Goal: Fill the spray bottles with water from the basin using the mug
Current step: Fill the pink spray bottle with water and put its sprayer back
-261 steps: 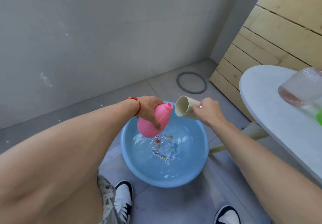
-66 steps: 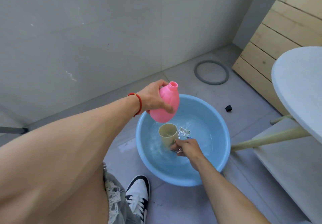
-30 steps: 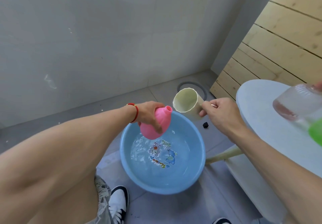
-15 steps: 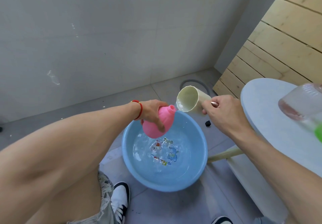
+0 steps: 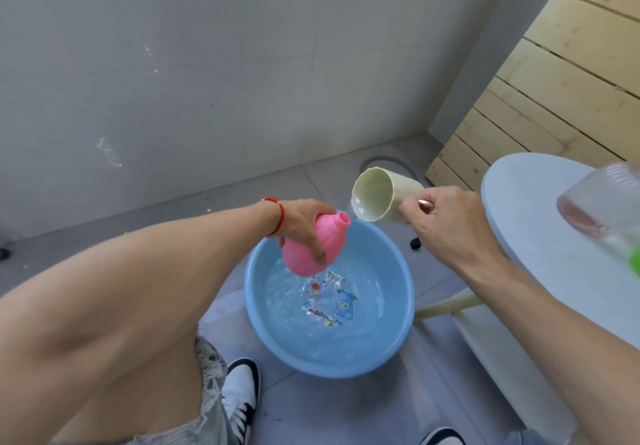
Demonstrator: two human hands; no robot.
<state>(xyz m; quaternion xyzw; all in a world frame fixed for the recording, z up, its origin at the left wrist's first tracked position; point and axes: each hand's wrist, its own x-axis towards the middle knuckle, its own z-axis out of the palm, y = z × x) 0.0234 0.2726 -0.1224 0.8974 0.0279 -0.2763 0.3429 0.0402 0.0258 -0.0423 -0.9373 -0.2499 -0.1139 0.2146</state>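
Observation:
My left hand [image 5: 304, 221] grips a round pink spray bottle [image 5: 317, 245] without its cap, tilted with its neck up and to the right, over the blue basin [image 5: 401, 309] of water on the floor. My right hand [image 5: 446, 226] holds a cream mug [image 5: 381, 197] by its handle. The mug is tipped on its side, its rim at the bottle's open neck, and a thin stream of water runs from it into the neck. Drops fall from the bottle's base into the basin.
A round white table [image 5: 540, 237] stands at the right with a clear bottle [image 5: 602, 209] lying at its edge, green part lowest. A wooden slat wall [image 5: 554, 81] rises behind it. A small black cap [image 5: 415, 243] and a grey ring [image 5: 381, 160] lie on the floor. My shoes [image 5: 240, 399] are below the basin.
Since 2.2 s ago my right hand lifted the mug out of the basin up to the pink bottle's neck and tipped it further; water now runs from it.

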